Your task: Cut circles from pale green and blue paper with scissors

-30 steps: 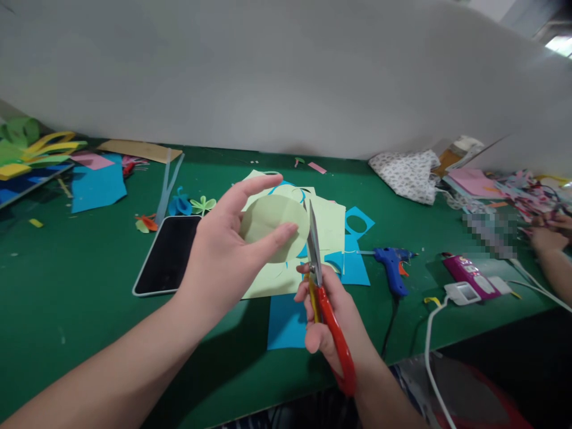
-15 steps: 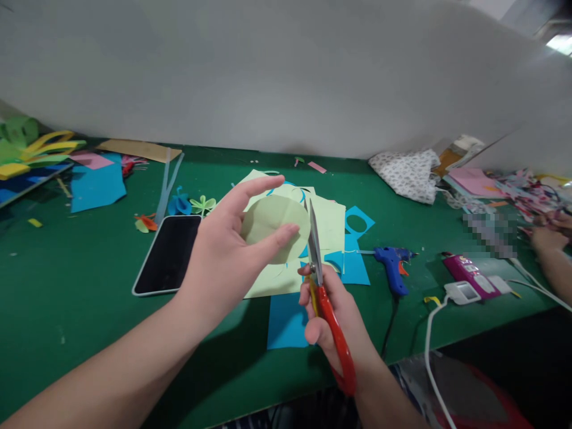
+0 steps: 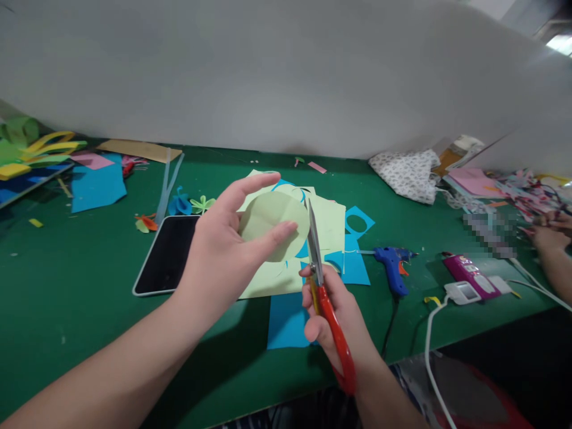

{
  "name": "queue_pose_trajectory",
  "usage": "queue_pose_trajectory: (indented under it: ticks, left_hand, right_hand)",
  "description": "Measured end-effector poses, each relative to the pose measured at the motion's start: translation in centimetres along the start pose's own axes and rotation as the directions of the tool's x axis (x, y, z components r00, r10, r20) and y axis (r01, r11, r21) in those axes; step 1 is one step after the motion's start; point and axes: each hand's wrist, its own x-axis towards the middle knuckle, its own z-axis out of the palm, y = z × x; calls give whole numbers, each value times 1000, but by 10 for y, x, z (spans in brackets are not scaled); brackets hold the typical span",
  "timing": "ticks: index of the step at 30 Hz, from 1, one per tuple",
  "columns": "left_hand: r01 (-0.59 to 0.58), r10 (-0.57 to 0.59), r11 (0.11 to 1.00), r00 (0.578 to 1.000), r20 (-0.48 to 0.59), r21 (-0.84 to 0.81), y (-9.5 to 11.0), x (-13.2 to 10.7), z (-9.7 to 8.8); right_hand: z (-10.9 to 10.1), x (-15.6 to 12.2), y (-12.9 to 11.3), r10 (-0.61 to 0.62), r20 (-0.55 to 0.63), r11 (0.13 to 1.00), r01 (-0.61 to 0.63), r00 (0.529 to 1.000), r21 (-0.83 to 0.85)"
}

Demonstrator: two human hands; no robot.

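Note:
Between thumb and fingers, my left hand [image 3: 227,235] holds a round piece of pale green paper [image 3: 273,217] with faint crease lines. My right hand [image 3: 333,316] grips a pair of scissors [image 3: 316,250] with red handles, blades pointing up and close together. The blades stand at the right edge of the paper circle; whether they touch it I cannot tell. Below both hands lie pale green paper sheets [image 3: 328,220] and blue paper [image 3: 286,325]. A blue scrap with a round hole [image 3: 357,222] lies to the right of them.
A phone [image 3: 167,256] lies left, near small paper flowers [image 3: 180,202]. On the right are a blue glue gun [image 3: 393,268], a purple packet [image 3: 469,274] and a white cable [image 3: 428,351]. A patterned cloth bag [image 3: 406,174] rests by the wall. Another person's hand [image 3: 552,235] is far right.
My left hand and the paper circle have shifted slightly to the left and up. The scissors and my right hand have hardly moved.

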Motion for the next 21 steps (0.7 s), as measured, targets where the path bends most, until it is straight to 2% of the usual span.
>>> queue_pose_trajectory:
  ticks: [6, 13, 21]
  left_hand:
    - [-15, 16, 1000, 1000, -23, 14, -2, 0, 0]
    - [-2, 1, 999, 1000, -30, -35, 0, 1, 0]
    - [-18, 17, 999, 999, -43, -31, -1, 0, -1]
  right_hand:
    - [-1, 0, -1, 14, 5, 1000, -14, 1000, 3]
    - [-4, -1, 3, -43, -22, 997, 41, 999, -71]
    - [-2, 0, -4, -4, -19, 999, 3, 1000, -40]
